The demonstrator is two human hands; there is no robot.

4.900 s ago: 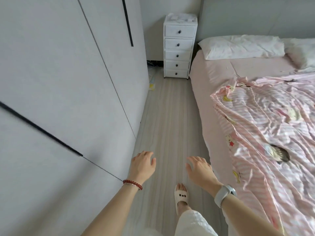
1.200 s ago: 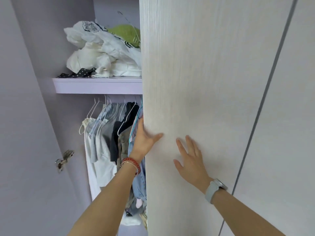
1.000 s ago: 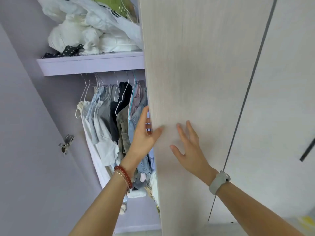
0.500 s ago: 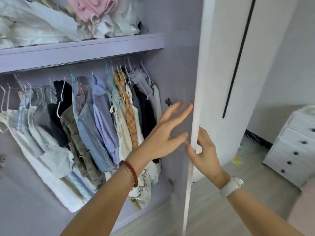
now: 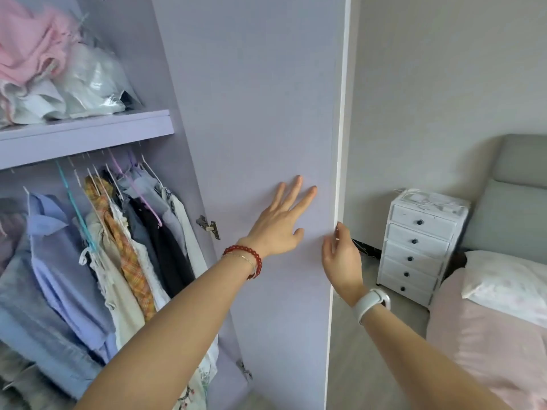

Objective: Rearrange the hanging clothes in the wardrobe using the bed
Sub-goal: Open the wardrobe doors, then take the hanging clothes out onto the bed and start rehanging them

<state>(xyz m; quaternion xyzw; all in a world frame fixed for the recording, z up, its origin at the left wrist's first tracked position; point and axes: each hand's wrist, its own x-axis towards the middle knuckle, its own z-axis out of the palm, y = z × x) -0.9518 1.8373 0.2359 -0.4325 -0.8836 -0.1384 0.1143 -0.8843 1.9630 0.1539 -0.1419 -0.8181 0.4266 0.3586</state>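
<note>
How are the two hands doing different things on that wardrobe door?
The left hand lies flat with straight, spread fingers on the inner face of the wardrobe door, while the right hand has its fingers hooked round the door's outer edge. The left wrist wears a red bead bracelet; the right wrist wears a white watch. Both touch the same open door.

2 hands show: left hand (image 5: pixel 278 229) and right hand (image 5: pixel 340 261). Right of the fingers stands 1 drawer chest (image 5: pixel 420 247) with 5 drawers, plus 1 pillow (image 5: pixel 509 288). Left of them: 1 shelf (image 5: pixel 88 134), 2 door hinges (image 5: pixel 208 226).
</note>
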